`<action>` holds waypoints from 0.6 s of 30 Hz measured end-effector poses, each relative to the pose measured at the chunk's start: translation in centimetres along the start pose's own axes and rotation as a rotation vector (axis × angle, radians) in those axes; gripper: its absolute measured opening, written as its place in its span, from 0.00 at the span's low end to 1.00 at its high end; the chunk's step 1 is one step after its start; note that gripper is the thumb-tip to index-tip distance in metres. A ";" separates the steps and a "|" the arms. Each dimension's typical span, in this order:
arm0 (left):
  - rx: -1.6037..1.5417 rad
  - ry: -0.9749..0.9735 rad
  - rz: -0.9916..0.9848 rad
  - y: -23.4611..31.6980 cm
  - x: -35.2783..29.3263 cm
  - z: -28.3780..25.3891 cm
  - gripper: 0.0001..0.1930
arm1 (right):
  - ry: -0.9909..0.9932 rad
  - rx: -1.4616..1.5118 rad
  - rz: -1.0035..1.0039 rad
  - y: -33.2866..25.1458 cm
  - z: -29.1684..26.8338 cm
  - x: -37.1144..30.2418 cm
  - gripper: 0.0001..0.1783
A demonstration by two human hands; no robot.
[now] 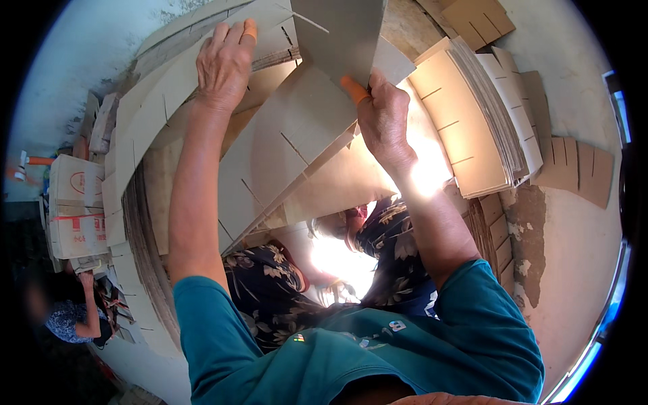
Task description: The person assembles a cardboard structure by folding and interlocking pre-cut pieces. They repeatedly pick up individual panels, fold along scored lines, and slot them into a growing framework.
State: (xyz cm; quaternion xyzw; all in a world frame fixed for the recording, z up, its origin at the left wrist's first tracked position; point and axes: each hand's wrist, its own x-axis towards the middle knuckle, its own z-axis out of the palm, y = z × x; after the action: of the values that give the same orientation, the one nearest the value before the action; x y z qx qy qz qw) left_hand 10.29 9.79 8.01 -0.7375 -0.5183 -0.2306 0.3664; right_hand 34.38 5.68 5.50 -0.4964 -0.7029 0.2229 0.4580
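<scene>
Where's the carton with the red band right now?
Head view, far left: the carton is beside the cardboard stack, well left of the person's left hand and just above a co-worker's hand in the picture.

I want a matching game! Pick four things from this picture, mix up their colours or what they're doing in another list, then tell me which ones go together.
Things:
1. Right hand
2. Shirt
3. Trousers
4. Finger covers

Colours and doings:
A. Dark, with pale flowers
B. Orange
C. Gripping grey cardboard
D. Teal

Right pairs:
1-C: the right hand is gripping grey cardboard.
2-D: the shirt is teal.
3-A: the trousers are dark, with pale flowers.
4-B: the finger covers are orange.
</scene>
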 end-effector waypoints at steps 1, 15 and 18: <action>0.013 0.011 0.004 0.3 0.1 -0.3 0.17 | -0.017 -0.006 0.011 -0.1 -0.1 0.1 0.04; 0.029 0.037 0.113 2.2 -0.5 -3.9 0.15 | 0.011 -0.037 -0.094 0.6 0.8 -0.2 0.07; -0.009 0.013 0.084 3.6 -0.6 -5.6 0.16 | -0.018 -0.243 -0.115 -0.6 0.3 -0.3 0.08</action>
State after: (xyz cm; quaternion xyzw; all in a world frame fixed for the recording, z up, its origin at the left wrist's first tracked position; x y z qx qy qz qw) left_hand 13.67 4.33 10.00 -0.7586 -0.4836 -0.2221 0.3759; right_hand 33.85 5.27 5.67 -0.5051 -0.7561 0.1143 0.4002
